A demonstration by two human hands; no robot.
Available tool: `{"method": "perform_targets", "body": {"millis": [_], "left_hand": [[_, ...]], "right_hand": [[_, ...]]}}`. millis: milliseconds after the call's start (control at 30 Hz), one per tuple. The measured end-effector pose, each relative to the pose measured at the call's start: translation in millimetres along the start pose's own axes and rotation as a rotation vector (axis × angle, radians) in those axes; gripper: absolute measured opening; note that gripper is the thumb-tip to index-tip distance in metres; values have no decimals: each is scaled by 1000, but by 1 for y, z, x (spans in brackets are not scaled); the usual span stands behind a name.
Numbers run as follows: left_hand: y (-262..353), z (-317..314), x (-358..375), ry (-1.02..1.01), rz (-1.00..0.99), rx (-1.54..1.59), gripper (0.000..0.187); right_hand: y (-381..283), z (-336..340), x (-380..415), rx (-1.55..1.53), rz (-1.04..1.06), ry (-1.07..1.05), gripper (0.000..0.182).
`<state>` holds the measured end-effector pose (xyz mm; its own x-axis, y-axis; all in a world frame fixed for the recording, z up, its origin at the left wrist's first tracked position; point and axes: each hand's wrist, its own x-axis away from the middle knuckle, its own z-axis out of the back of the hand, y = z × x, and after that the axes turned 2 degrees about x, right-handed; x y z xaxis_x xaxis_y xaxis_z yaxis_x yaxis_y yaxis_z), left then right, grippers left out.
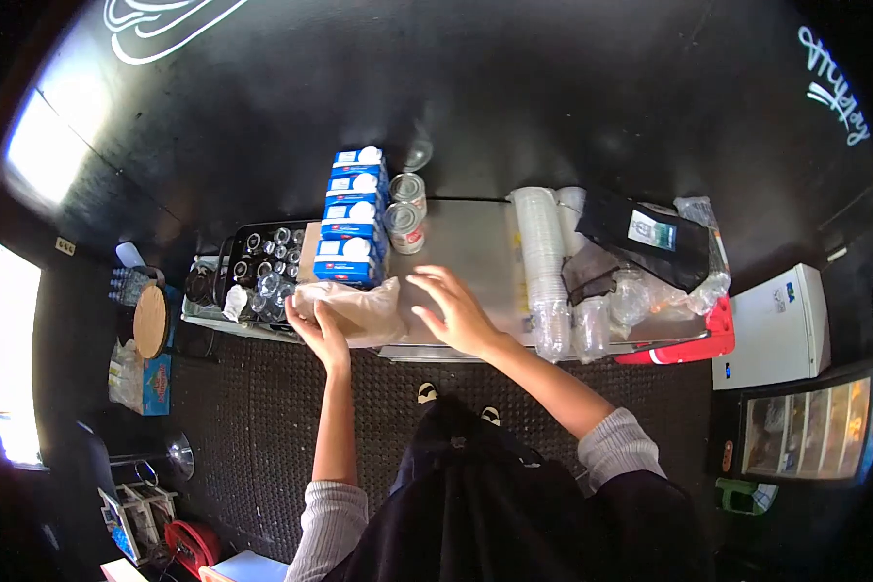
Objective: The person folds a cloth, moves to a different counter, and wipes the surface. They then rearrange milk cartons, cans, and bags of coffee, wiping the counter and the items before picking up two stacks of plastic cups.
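Note:
A pale, translucent plastic bag (361, 308) with something brownish inside lies at the counter's front edge. At its left end is my left hand (322, 336), fingers stretched and resting against the bag without closing round it. My right hand (456, 312) hovers over the metal counter to the right of the bag, its fingers spread and nothing in them. Just behind the bag stands a row of blue-and-white cartons (347, 250). Two cans (405, 225) stand close beside the cartons, on their right.
Left of the cartons, a black tray (231, 254) holds several glass jars. Stacked clear plastic cups (541, 262) and a black bag (645, 238) with a label lie on the right. Beyond are a red crate (684, 344) and a white mini fridge (774, 325). Dark textured matting (262, 427) covers the floor.

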<state>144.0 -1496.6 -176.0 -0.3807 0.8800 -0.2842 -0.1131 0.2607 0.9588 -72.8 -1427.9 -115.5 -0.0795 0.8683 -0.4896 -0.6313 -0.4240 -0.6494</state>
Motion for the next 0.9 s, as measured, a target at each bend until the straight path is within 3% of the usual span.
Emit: {"method": "perform_targets", "body": {"millis": [33, 133, 200, 267, 367, 433, 467, 533, 567, 600, 733, 800, 867, 900], "left_hand": [[2, 0, 3, -9, -26, -49, 62], [33, -9, 25, -26, -313, -279, 66], [45, -18, 34, -50, -369, -257, 69], [61, -27, 49, -92, -530, -474, 70], [61, -47, 78, -200, -541, -401, 64], [68, -64, 100, -315, -527, -297, 62], [67, -72, 110, -361, -493, -263, 59], [79, -84, 127, -425, -550, -310, 56], [81, -90, 134, -473, -531, -270, 54], [84, -96, 139, -522, -512, -228, 53], [102, -119, 151, -696, -458, -91, 51], [111, -135, 155, -738, -464, -94, 52], [118, -154, 163, -875, -224, 73, 53], [122, -164, 167, -909, -204, 106, 57]], "right_hand": [[9, 14, 14, -53, -99, -15, 41], [61, 60, 57, 181, -161, 101, 40], [99, 99, 84, 515, -266, 49, 62], [110, 132, 97, 730, -517, -88, 74], [141, 154, 111, 919, -513, -116, 67], [163, 161, 117, 898, -362, -80, 45], [171, 165, 116, 894, -360, -76, 45], [177, 173, 110, 786, -340, -59, 28], [177, 179, 108, 727, -235, 79, 13], [176, 186, 103, 724, -232, 85, 13], [141, 223, 83, 248, -175, 432, 14], [125, 237, 79, 169, -313, 377, 16], [100, 244, 73, -94, -297, 331, 18], [91, 243, 70, -95, -257, 325, 19]]}}
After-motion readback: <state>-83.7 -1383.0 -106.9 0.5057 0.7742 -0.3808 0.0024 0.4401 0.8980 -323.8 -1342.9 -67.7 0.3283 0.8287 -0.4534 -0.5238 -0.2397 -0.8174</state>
